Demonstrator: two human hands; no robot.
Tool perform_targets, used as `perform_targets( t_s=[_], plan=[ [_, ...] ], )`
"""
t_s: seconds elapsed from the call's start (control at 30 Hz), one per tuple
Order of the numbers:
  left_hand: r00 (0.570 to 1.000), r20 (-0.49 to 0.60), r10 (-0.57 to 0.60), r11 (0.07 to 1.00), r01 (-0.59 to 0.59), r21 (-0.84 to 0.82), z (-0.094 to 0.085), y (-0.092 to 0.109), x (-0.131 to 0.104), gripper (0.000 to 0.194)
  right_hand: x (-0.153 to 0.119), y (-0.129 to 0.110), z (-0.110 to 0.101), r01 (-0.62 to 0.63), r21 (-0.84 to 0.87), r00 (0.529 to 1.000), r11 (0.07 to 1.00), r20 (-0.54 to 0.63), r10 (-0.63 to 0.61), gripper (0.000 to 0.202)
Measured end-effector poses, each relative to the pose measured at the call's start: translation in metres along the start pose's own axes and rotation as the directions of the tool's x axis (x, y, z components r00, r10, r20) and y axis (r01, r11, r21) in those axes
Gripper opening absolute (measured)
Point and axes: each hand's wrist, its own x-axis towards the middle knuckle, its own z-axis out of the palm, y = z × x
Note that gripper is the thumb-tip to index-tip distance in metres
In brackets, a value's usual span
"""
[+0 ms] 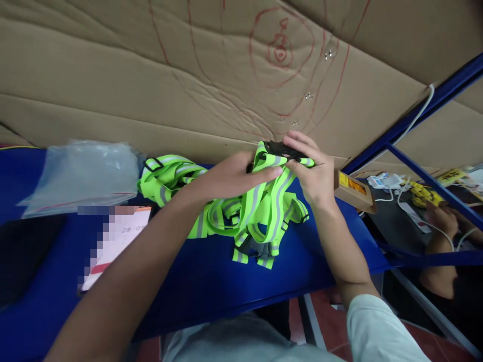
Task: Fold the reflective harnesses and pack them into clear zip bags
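A neon-green reflective strap vest (260, 206) with grey stripes hangs bunched between both hands above the blue table (204, 281). My left hand (230, 176) pinches a strap near its top. My right hand (311, 168) grips the strap end and a black plastic buckle (281, 149). A second bundle of the same green straps (166, 176) lies on the table to the left, behind my left forearm.
A clear plastic bag (86, 173) lies at the left, a white paper sheet (116, 236) in front of it. A small cardboard box (352, 191) sits at the table's right edge. Cardboard wall behind. Another person's hand (443, 218) works at a neighbouring desk with cables.
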Motion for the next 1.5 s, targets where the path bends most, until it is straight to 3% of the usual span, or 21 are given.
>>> perform_targets(
  t_s=[0.27,0.47,0.57,0.7,0.83,0.9,1.03,1.17,1.23,1.3,1.4,1.5],
  plan=[
    [0.992,0.123,-0.035,0.999,0.039,-0.032,0.001,-0.007,-0.004,0.051,0.0,-0.005,0.009,-0.003,0.03,0.999,1.0,0.037,0.002,0.026],
    [0.984,0.108,-0.144,0.989,0.14,0.04,-0.002,-0.014,-0.009,0.05,0.001,-0.006,0.012,-0.009,0.052,0.996,0.999,0.089,0.004,0.022],
    [0.988,0.062,-0.14,0.98,0.147,-0.132,-0.002,-0.017,-0.009,0.048,0.002,-0.01,0.012,-0.034,0.042,0.994,0.999,0.108,0.029,0.021],
    [0.996,-0.046,-0.079,0.921,0.056,-0.386,-0.002,-0.008,-0.008,0.053,0.004,-0.019,0.009,-0.008,-0.067,1.0,0.998,-0.012,0.007,0.024],
    [0.997,0.059,-0.051,0.829,0.075,-0.554,0.001,0.003,-0.008,0.055,0.003,-0.02,0.002,0.142,-0.11,0.977,0.984,-0.145,-0.157,0.03],
    [0.995,0.055,-0.085,0.833,0.101,-0.544,0.004,0.002,-0.005,0.058,0.005,-0.016,-0.004,0.197,-0.105,0.954,0.975,-0.206,-0.216,0.029],
    [0.992,-0.072,-0.103,0.9,0.062,-0.431,0.008,-0.002,0.0,0.051,0.01,-0.006,-0.022,0.252,-0.116,0.923,0.961,-0.27,-0.275,0.03],
    [0.997,0.069,-0.035,0.937,0.056,-0.345,0.004,0.011,-0.004,0.058,0.007,-0.017,-0.034,0.191,-0.116,0.929,0.975,-0.3,-0.217,0.025],
    [0.998,0.033,0.048,0.977,-0.04,-0.21,0.004,0.019,-0.008,0.058,0.002,-0.029,-0.034,0.158,-0.134,0.95,0.978,-0.25,-0.187,0.025],
    [0.996,-0.038,0.077,0.98,-0.083,-0.183,0.008,0.025,-0.01,0.06,-0.004,-0.04,-0.03,0.122,-0.16,0.979,0.98,-0.144,-0.145,0.025],
    [0.998,-0.052,-0.043,0.957,0.026,-0.289,0.025,0.023,-0.011,0.051,-0.011,-0.051,-0.021,0.031,-0.126,0.999,0.992,-0.034,-0.036,0.021],
    [0.985,-0.024,-0.168,0.892,0.142,-0.43,0.042,0.014,-0.009,0.047,-0.014,-0.052,-0.015,-0.062,-0.017,0.998,0.998,-0.013,0.061,0.019]
  ],
)
